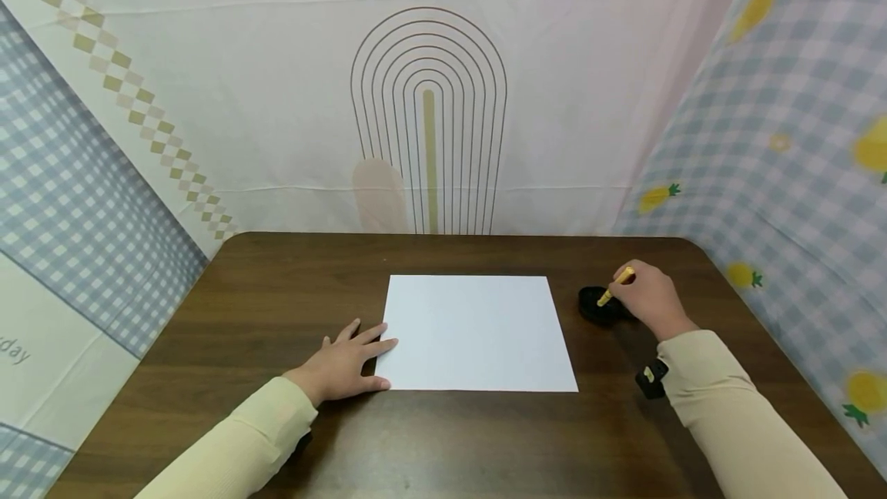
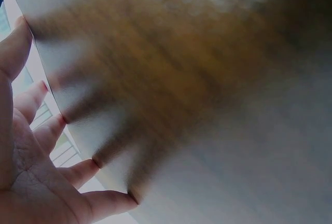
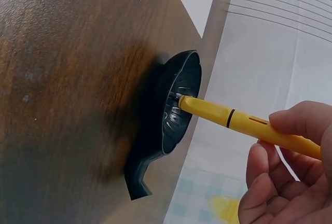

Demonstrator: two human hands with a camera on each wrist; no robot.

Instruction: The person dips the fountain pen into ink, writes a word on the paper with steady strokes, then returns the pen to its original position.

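Observation:
A sheet of white paper (image 1: 474, 333) lies on the brown table. My left hand (image 1: 343, 366) is spread at its left edge, with fingertips and thumb resting on the paper and the tabletop. The left wrist view shows this hand (image 2: 36, 172) with its fingers apart. To the right of the paper, my right hand (image 1: 651, 299) pinches a slim yellow pen (image 1: 617, 286) between thumb and fingers. The pen's lower end reaches into a black fluted dish (image 3: 179, 71), which has a short bent tab on one side.
The wooden table (image 1: 291, 260) has rounded far corners. A white patterned cloth (image 1: 277, 98) hangs behind it, and a checked cloth with pineapples (image 1: 783, 175) borders the right side. A small black device (image 1: 651, 378) sits at my right wrist.

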